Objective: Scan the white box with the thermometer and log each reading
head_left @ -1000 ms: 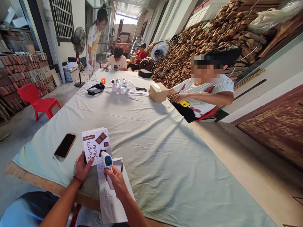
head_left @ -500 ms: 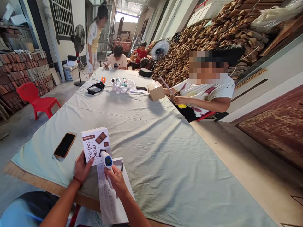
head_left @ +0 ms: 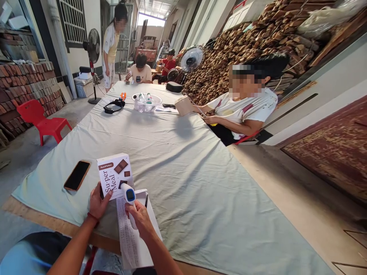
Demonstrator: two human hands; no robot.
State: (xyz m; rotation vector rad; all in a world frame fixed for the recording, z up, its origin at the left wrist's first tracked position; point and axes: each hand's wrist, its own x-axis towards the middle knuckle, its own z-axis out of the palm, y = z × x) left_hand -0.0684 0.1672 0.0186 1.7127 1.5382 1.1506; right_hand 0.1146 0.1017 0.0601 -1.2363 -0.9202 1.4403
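Note:
My left hand [head_left: 99, 200] grips the lower left corner of a white box [head_left: 114, 172] printed "Su-per Meal", which is held tilted up above the table. In my right hand [head_left: 140, 217] is a white infrared thermometer [head_left: 130, 195] with a small dark screen edged in blue. Its nose end is right at the box's lower right part; whether the two touch I cannot tell. Beneath my right hand lie a printed sheet [head_left: 126, 236] and a white open box or tray [head_left: 146, 244], partly covered by my forearm. A phone [head_left: 77, 175] in an orange-brown case lies left of the box.
A pale green cloth [head_left: 200, 183] covers the table. Farther up stand a clear basin [head_left: 146, 103] with bottles, a black head strap [head_left: 114, 106] and a cardboard box [head_left: 184, 105]. A person [head_left: 243, 103] sits at the right edge; others are at the far end. A red chair [head_left: 43, 120] stands left.
The whole view has shifted slightly. The person at the right has lowered a long thin item toward the cardboard box. My hands keep the same hold on the box and thermometer.

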